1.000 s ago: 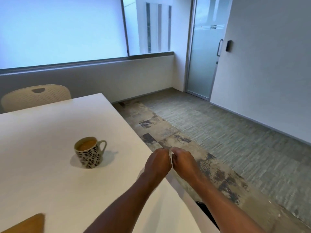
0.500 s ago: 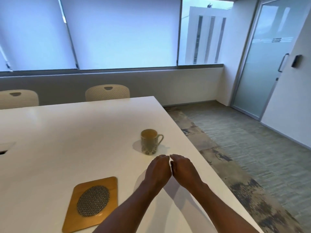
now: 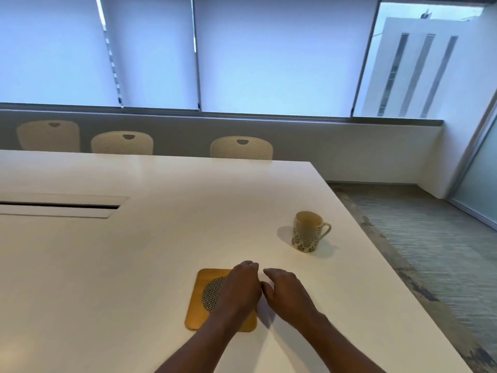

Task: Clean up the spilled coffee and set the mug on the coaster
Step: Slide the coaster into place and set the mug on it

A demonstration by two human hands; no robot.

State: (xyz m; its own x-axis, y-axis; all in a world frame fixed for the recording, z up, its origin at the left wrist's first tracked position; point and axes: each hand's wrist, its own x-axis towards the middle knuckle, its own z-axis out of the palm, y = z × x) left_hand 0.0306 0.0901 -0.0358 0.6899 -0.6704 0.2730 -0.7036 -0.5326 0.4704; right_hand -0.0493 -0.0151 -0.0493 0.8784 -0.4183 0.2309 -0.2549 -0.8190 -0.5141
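A cream mug [image 3: 307, 232] with a dark leaf pattern stands upright on the white table [image 3: 134, 251], handle to the right, near the right edge. A square wooden coaster [image 3: 200, 305] with a round woven centre lies nearer to me, left of the mug. My left hand [image 3: 239, 288] hovers over the coaster's right half, fingers curled, holding nothing I can see. My right hand [image 3: 286, 292] is just beside it, fingers loosely apart and empty. No spilled coffee shows on the table.
A long cable slot [image 3: 59, 207] is set into the table at the left. Three pale perforated chairs [image 3: 241, 148] stand along the far side under blinds-covered windows. Carpeted floor [image 3: 430, 251] lies right of the table edge; a frosted glass door is at far right.
The view has swung left, so the mug now sits to the right and the coaster lies under my hands. My hands have parted slightly and my right fingers have loosened.
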